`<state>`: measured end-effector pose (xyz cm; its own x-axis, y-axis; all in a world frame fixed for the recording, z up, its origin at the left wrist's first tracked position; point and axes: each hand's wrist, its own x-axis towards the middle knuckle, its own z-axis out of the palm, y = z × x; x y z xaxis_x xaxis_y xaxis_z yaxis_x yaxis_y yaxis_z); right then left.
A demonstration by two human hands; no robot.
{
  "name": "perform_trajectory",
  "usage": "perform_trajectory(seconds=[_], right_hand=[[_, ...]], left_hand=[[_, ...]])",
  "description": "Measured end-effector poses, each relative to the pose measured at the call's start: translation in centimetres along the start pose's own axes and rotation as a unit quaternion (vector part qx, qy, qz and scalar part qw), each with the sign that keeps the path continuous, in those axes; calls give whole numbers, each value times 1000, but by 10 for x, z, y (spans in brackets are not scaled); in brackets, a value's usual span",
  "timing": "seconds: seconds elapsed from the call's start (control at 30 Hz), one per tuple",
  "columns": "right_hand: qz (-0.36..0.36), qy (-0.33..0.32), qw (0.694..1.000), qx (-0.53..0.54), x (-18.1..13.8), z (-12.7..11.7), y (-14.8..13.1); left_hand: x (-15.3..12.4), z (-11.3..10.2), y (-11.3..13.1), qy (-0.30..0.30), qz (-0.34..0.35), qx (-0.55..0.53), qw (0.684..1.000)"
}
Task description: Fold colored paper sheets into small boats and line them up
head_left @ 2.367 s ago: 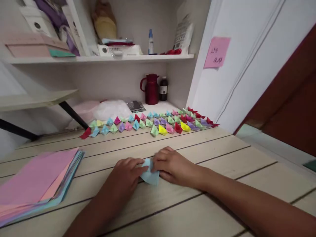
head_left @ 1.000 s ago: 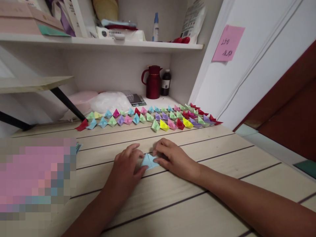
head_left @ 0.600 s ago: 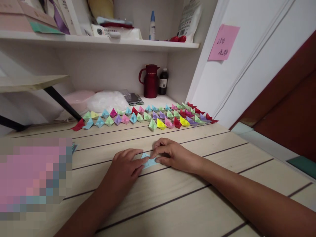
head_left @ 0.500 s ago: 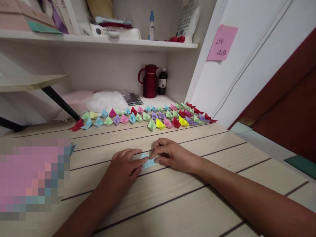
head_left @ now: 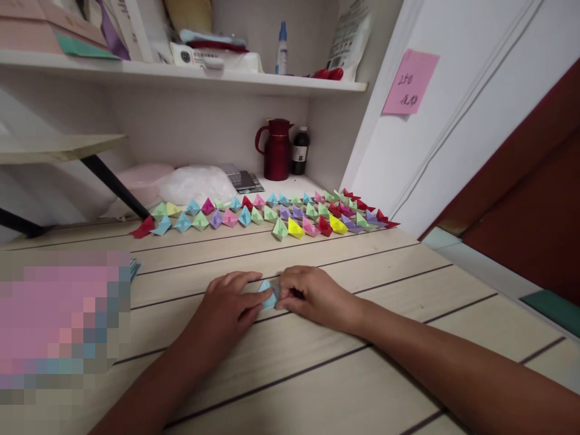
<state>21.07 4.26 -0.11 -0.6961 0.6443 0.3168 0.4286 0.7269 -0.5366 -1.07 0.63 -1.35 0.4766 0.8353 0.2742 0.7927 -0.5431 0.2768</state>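
A small folded piece of light blue paper (head_left: pixel 267 298) lies on the wooden table between my hands. My left hand (head_left: pixel 233 297) rests on its left side with fingers stretched out, the index fingertip pressing down on the paper. At the paper's right edge, my right hand (head_left: pixel 312 296) is closed, thumb and fingers pinching that edge and covering it. Beyond my hands, several rows of folded paper boats (head_left: pixel 245 216) in many colours stand along the back of the table.
A blurred-out pink stack (head_left: pixel 58 314) is at the left. Behind the boats are a dark red jug (head_left: pixel 277 151), a dark bottle (head_left: pixel 299 151) and a white plastic bag (head_left: pixel 196 185). A shelf (head_left: pixel 181 78) runs above; a pink note (head_left: pixel 411 81) hangs on the right.
My right hand has lowered slightly, and its fingers have drawn together at the paper's right edge, folding or covering that end. My left hand stays nearly still.
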Motion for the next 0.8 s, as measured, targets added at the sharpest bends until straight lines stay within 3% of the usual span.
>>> perform_trajectory(seconds=[0.17,0.27,0.4,0.5,0.67,0.8], right_hand=[[42,-35,998,40,-5,-9,3],[13,-23,998,58,-7,-12,3],[-49,-19,998,-18,-5,-6,3],[-50,-15,995,-81,-5,0,3],[-62,-37,989,-129,-1,-3,-6],[-51,-103,978,-174,15,-15,-19]], left_hand=[[-3,-1,-1,-9,-20,-30,999],[-4,-3,-1,-16,-24,-45,999],[-4,-10,0,-48,-44,-63,996],[-4,-13,-1,-64,-49,-81,993],[-7,-10,-7,-32,-28,-88,995],[-7,-9,-7,-6,-24,-94,995]])
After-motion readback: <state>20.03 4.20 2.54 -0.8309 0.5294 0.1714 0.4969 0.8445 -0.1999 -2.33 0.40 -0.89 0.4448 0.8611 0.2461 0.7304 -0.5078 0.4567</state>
